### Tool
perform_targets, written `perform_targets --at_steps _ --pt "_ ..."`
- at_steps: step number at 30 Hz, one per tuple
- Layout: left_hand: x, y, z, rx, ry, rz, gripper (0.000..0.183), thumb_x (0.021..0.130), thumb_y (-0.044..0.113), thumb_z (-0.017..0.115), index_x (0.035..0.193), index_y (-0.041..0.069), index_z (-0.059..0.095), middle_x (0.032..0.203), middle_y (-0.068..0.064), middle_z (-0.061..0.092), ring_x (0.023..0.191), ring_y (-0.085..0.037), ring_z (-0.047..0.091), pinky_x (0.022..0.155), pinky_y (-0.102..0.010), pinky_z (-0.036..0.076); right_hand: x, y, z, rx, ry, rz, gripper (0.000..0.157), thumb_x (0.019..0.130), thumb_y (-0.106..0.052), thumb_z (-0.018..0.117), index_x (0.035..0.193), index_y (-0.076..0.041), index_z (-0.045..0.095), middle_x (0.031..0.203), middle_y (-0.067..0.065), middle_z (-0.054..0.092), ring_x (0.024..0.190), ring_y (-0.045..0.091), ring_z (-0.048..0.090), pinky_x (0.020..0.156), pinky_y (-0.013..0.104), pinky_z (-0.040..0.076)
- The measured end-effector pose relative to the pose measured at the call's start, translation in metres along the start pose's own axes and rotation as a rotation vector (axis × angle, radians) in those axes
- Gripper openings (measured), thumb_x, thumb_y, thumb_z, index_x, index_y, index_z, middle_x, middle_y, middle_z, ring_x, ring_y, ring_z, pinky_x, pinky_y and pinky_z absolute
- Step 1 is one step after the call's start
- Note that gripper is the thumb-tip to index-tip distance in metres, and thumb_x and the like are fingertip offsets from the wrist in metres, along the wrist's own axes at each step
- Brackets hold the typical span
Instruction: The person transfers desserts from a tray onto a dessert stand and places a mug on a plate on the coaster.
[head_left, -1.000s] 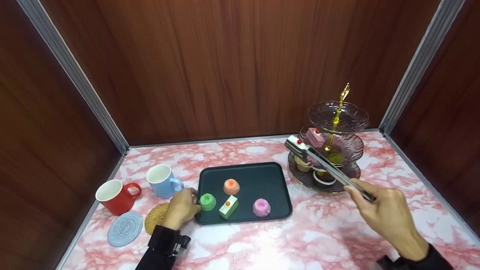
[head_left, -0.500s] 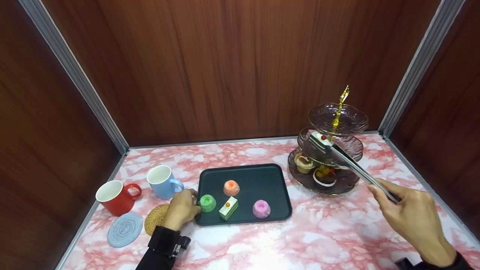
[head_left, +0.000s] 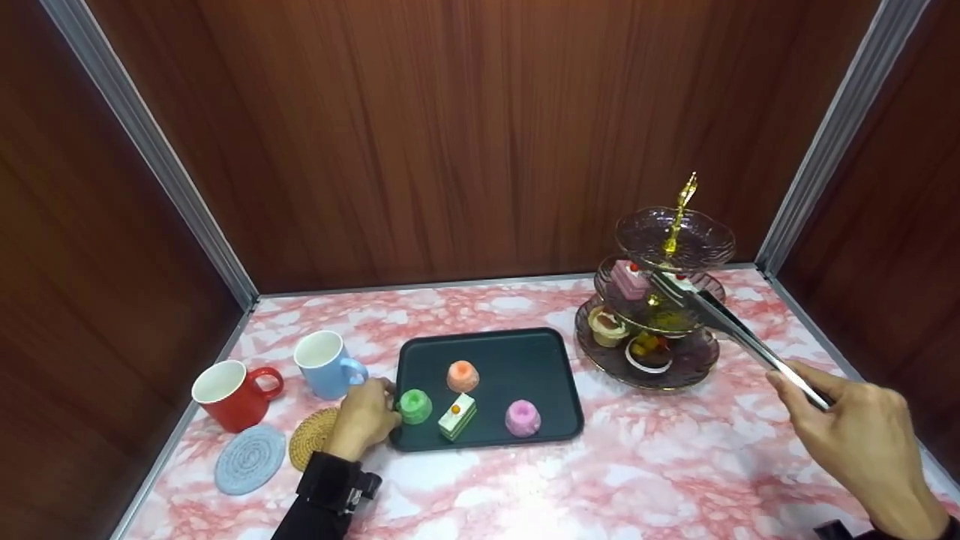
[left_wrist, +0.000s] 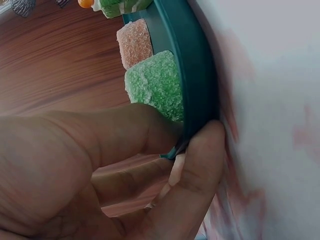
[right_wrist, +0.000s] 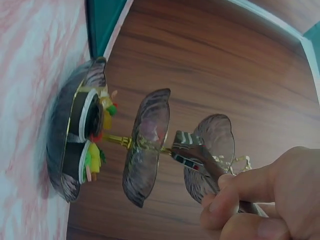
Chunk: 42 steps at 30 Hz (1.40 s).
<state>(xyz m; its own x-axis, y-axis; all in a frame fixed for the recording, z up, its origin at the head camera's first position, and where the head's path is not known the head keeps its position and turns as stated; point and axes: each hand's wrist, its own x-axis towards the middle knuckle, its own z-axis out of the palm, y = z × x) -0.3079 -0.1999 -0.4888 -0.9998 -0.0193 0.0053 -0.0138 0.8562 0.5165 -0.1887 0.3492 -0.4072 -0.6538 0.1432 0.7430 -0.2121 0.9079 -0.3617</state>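
My left hand (head_left: 364,416) pinches the left rim of a dark green tray (head_left: 517,360); the left wrist view shows thumb and finger on its edge, beside a green sugar-coated sweet (left_wrist: 155,85). My right hand (head_left: 859,431) grips metal tongs (head_left: 757,345). Their tips hold a layered cake slice (head_left: 681,283) with white topping at the middle tier of a three-tier glass stand (head_left: 694,364). In the right wrist view the slice is between the middle and top plates. A pink cake slice (head_left: 628,279) sits on the middle tier.
The tray also bears an orange sweet (head_left: 463,376), a pink sweet (head_left: 523,418) and a green-white cake slice (head_left: 457,416). Tarts (head_left: 649,352) fill part of the bottom tier. Left stand a blue mug (head_left: 322,367), a red mug (head_left: 232,397) and two coasters (head_left: 250,459).
My right hand has moved right, carrying the cake slice in the tongs from left of the stand into the middle tier, past the pink slice. The left hand has stayed on the tray.
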Motion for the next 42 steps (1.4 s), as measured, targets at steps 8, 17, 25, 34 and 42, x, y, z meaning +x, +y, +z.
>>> perform_targets --at_steps 8,17,25,34,42 --pt "0.0 -0.001 0.001 0.002 0.001 -0.004 0.045 0.066 0.008 0.073 0.11 0.008 0.064 0.076 -0.003 0.059 0.067 -0.019 0.055 0.059 -0.03 0.044 0.0 0.006 -0.007 -0.057 -0.038 0.071 0.031 0.072 -0.035 0.074 0.101 -0.023 0.073 0.067 0.02 0.066 0.073 0.051 0.058 0.059 0.047 0.037" --pt "0.0 -0.001 0.001 0.044 0.013 -0.001 0.043 0.065 0.01 0.074 0.107 0.008 0.065 0.071 -0.001 0.055 0.069 -0.019 0.054 0.065 -0.033 0.045 0.016 0.004 0.001 -0.09 -0.095 0.17 0.033 0.077 -0.043 0.069 0.103 -0.023 0.072 0.086 0.026 0.067 0.082 0.054 0.055 0.064 0.059 0.034" --pt "-0.002 0.0 -0.001 0.018 0.006 0.007 0.044 0.066 0.01 0.073 0.109 0.007 0.063 0.074 -0.002 0.056 0.072 -0.02 0.055 0.067 -0.035 0.046 0.036 0.0 0.019 -0.106 -0.177 0.228 0.038 0.079 -0.052 0.063 0.107 -0.027 0.07 0.103 0.025 0.065 0.088 0.051 0.057 0.059 0.059 0.036" --pt "-0.002 0.0 0.0 0.015 0.017 0.005 0.043 0.066 0.01 0.073 0.108 0.008 0.064 0.079 -0.004 0.061 0.075 -0.021 0.056 0.071 -0.037 0.048 0.045 0.001 0.042 -0.137 -0.253 0.242 0.042 0.081 -0.055 0.058 0.106 -0.024 0.071 0.092 0.019 0.069 0.079 0.047 0.059 0.043 0.045 0.034" --pt "-0.001 -0.002 0.001 0.023 0.042 0.036 0.041 0.064 0.009 0.074 0.104 0.007 0.065 0.077 -0.005 0.06 0.075 -0.022 0.056 0.073 -0.039 0.048 0.04 0.001 0.05 -0.12 -0.194 0.176 0.036 0.08 -0.044 0.065 0.104 -0.018 0.072 0.077 0.019 0.069 0.07 0.047 0.059 0.042 0.038 0.029"
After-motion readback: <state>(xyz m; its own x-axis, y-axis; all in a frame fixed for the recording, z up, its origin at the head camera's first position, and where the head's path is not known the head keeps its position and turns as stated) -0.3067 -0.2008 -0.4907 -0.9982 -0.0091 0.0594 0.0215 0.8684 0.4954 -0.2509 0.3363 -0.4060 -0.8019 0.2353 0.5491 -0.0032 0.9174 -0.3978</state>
